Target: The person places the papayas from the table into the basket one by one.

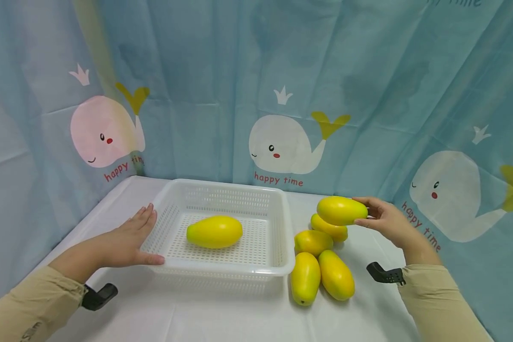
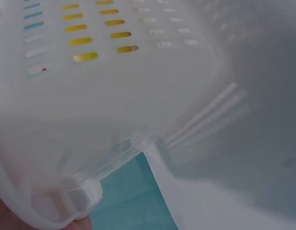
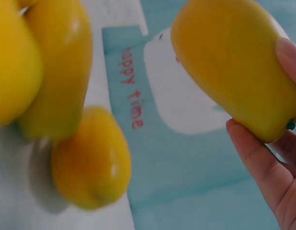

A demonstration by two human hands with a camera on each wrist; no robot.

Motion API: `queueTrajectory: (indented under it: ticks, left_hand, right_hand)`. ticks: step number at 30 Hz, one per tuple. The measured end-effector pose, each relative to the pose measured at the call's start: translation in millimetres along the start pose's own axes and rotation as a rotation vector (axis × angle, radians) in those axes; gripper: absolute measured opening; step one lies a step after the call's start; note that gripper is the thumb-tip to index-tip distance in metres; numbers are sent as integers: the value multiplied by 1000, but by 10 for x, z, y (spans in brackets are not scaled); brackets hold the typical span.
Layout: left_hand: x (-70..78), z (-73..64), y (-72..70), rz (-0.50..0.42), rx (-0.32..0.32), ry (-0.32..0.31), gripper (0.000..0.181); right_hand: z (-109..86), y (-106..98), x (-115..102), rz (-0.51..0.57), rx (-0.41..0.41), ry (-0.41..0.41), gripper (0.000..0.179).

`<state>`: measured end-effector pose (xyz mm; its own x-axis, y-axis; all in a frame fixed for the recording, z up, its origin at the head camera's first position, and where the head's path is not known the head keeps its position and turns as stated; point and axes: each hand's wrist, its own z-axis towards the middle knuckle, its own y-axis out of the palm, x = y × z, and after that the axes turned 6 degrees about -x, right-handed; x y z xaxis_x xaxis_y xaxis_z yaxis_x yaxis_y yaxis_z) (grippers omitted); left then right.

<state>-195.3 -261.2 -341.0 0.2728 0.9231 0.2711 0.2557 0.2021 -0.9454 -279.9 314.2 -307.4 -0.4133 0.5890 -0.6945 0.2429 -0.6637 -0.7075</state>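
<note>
My right hand [image 1: 386, 221] pinches one yellow mango [image 1: 341, 210] by its end between thumb and fingers, raised above the loose mangoes. In the right wrist view this held mango [image 3: 234, 62] shows a small dark green stem spot near the fingers [image 3: 260, 163]. My left hand [image 1: 126, 240] rests with straight, spread fingers against the left side of a white plastic basket [image 1: 228, 270]. Inside the basket lies a single mango [image 1: 215, 232], its greenish tip pointing left. The left wrist view shows the slotted basket wall [image 2: 114, 91] from outside, with skin at its lower left corner.
Several mangoes lie together right of the basket, among them a front one [image 1: 305, 279], its neighbour [image 1: 336, 275] and one behind [image 1: 313, 242]. A white cloth [image 1: 235, 313] covers the table. Behind hangs a blue curtain [image 1: 205, 133] printed with whales.
</note>
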Motion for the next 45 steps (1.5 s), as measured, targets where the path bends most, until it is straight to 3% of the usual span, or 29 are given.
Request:
queueTrajectory:
  ticks: [19,30,45]
  left_hand:
    - [2,-18,9,-14,-7,-6,127]
    - [-7,-20,0,-8,-5,-19,129]
    - [-2,-4,6,-6,-5,-1,127]
  right_hand:
    - [715,326,-574,34,-59,-68,58]
    - [1036,657,-860,54,-108,-108,58]
    - [1269,1116,-1138,59,-176,-93,54]
